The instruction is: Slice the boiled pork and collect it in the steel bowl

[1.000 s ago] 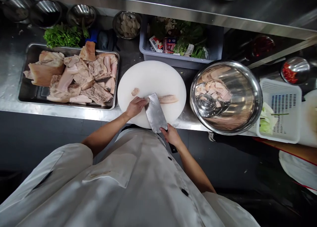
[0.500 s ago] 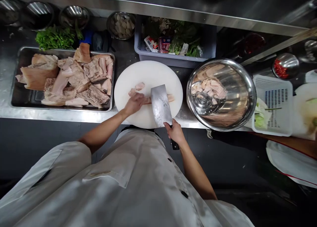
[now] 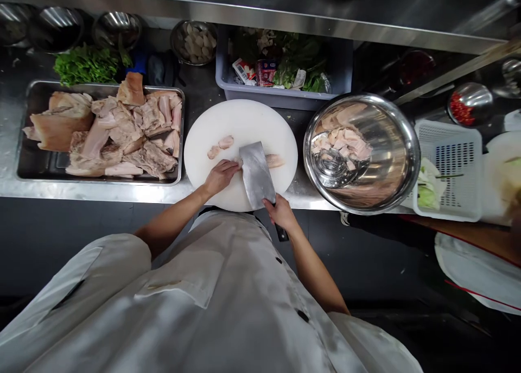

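Observation:
My right hand [image 3: 282, 213] grips the black handle of a cleaver [image 3: 257, 173], its broad blade lying across the round white cutting board [image 3: 203, 126]. Just left of the blade, my left hand [image 3: 220, 177] has its fingers together, pinching the end of a strip of meat; most of that end is hidden by fingers and blade. Beyond the blade's right side the sliced part of the meat strip [image 3: 274, 160] shows. Two small meat pieces [image 3: 226, 141] lie farther up the board, above my left hand.
Left is a metal tray [image 3: 101, 182] of cooked meat chunks [image 3: 61, 126]. Right stands a steel bowl [image 3: 391, 161] with cut meat, then a white basket [image 3: 468, 166]. Behind are a grey bin [image 3: 268, 96], a bowl of garlic [image 3: 195, 43] and leafy greens [image 3: 83, 66] under a shelf edge.
The cleaver has shifted left along the meat strip and its blade has tilted. My left hand has drawn slightly back and down, uncovering the two small pieces.

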Tool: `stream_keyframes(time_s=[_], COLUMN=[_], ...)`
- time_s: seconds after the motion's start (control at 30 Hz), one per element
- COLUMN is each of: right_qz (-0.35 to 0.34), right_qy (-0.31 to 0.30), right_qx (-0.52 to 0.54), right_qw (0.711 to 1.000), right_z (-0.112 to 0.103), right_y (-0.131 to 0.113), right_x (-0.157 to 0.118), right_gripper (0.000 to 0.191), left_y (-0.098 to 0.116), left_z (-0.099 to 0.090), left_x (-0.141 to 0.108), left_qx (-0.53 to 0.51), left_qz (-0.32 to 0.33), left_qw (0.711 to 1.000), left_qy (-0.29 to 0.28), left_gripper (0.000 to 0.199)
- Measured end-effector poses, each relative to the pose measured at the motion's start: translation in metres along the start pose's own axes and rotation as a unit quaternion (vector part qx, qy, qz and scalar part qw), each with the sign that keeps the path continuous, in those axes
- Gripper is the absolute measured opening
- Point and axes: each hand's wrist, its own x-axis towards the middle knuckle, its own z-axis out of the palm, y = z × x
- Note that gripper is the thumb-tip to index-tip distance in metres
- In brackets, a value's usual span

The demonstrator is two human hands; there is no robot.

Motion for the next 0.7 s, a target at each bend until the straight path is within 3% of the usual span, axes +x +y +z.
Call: stream_keyframes(time_s=[0.1, 0.3, 0.5, 0.7], right_qz=[-0.01, 0.014, 0.012, 0.019], right_qy=[0.014, -0.016, 0.011, -0.018], right_qx=[0.0, -0.006, -0.038, -0.021], right_qw=[1.0, 1.0, 0.999, 0.999], right_z=[0.003, 0.005, 0.011, 0.014], right_y=[-0.01, 0.007, -0.011, -0.002], right_x=[0.016, -0.008, 0.013, -0.003], right_gripper=[0.019, 0.023, 0.019, 0.019], left_y=[0.0, -0.001, -0.004, -0.004], left_z=[0.001, 0.003, 0.003, 0.005], left_x=[0.0, 0.0, -0.001, -0.002], left_qx=[0.009, 0.031, 0.02, 0.025], left_qz=[0.021, 0.041, 0.046, 0.039], left_qw=[1.0, 0.998, 0.998, 0.998], left_qy=[0.016, 0.044, 0.043, 0.049], left_gripper=[0.027, 0.026, 0.023, 0.023])
